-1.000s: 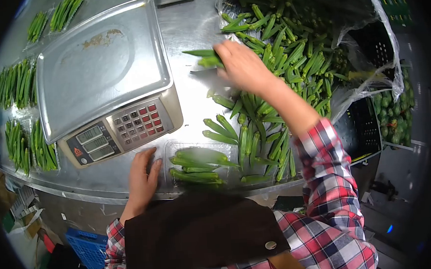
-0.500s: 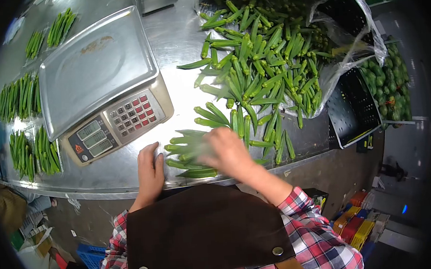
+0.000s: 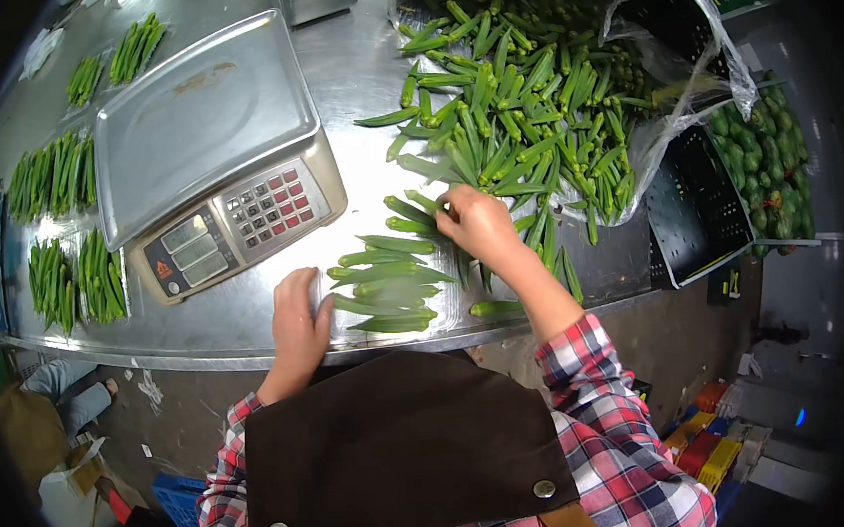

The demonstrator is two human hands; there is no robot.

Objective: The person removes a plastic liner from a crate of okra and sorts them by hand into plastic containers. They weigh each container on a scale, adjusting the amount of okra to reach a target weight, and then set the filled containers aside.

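Note:
Several green okra pods [image 3: 389,287] lie side by side in a row on the steel table in front of me. My left hand [image 3: 299,321] rests at the left end of this row, thumb spread from the fingers, holding nothing. At the upper right of the row, my right hand [image 3: 478,225] has its fingers curled down onto an okra pod [image 3: 425,202]; the fingertips are partly hidden. Beyond it spreads a large heap of loose okra [image 3: 530,129], spilling from a clear plastic bag [image 3: 633,195].
A weighing scale [image 3: 212,131] with a bare steel pan stands left of the row. Okra bundles [image 3: 49,177] lie at the far left. On the right are a black crate [image 3: 697,205] and a container of rounded green produce [image 3: 763,166]. The table's front edge [image 3: 204,362] runs near my apron.
My right hand has moved from above the row up and right to the heap's edge, uncovering the okra beneath. My left hand stays beside the row. The whole view has shifted slightly.

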